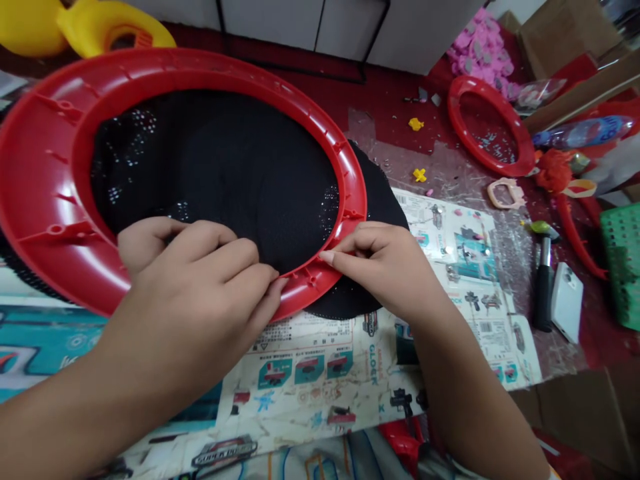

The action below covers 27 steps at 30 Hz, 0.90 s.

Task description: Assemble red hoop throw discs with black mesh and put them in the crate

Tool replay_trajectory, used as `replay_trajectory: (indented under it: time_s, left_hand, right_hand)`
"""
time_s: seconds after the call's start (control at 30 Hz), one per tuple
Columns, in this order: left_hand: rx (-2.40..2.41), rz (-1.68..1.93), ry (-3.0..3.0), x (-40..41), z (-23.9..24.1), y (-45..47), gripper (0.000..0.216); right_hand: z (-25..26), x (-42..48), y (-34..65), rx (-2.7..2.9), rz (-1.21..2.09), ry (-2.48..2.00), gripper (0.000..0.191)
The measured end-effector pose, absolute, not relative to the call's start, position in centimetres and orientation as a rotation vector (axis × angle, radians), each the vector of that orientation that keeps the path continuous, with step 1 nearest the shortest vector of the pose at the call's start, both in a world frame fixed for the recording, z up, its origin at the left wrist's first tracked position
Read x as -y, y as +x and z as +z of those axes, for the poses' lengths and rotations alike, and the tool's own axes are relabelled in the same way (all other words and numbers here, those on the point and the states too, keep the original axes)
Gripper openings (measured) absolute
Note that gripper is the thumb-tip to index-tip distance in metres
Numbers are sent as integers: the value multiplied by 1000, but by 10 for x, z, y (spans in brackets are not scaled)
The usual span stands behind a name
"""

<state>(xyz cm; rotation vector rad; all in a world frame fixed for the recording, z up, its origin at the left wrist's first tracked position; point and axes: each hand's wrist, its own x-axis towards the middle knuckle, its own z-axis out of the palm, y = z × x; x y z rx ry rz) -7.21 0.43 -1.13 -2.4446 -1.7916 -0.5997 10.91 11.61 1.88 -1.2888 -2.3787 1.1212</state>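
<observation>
A large red plastic ring [45,173], oval in view, lies with its ribbed side up over black mesh cloth [215,167], which shows through the opening and spreads past the outer rim at the right. My left hand [195,287] has its fingers curled over the near inner edge of the ring, thumb side at the left; the fingertips are partly hidden. At the near right of the ring, my right hand [385,263] is closed with thumb and fingers pinching the rim. Whether cloth is also caught in that pinch is hidden.
Printed cardboard sheets [320,347] cover the table. To the right are a smaller red ring [455,100], a plastic bottle [585,131], a black-handled hammer [543,293], a white phone [567,300] and a green basket [620,260]. Yellow parts [115,23] sit at the upper left.
</observation>
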Motion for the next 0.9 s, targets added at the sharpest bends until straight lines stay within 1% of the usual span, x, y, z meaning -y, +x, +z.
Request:
replay_trajectory:
  time_s: [0.13,0.27,0.4,0.57,0.67,0.73,0.9]
  left_hand:
    - [1845,-634,-2400,-3,-13,-75,37]
    - [1759,-673,-2516,-1,-17,-87,30]
    - [1676,-676,-2561,0,-15,-98,24]
    - [1766,-686,-2407,8,-8,-79,20]
    - [1930,-685,-2300,9,-8,-60,22]
    - [2007,-678,-2225,6,-9,-52,18]
    - [1955,-664,-2232,-3,-13,-54,28]
  right_hand:
    - [19,-120,116,2372,1105,-1321,13]
    - [20,-123,120,2413,1097,-1225,5]
    - [19,-117,117,2543,1074,-1147,12]
    - [14,-109,110,2584,966,-1230,16]
    - [12,-107,108,2575,939,-1259,17]
    - [12,-107,109,2583,925,-1262,18]
    - [21,-110,117,2556,866,-1232,13]
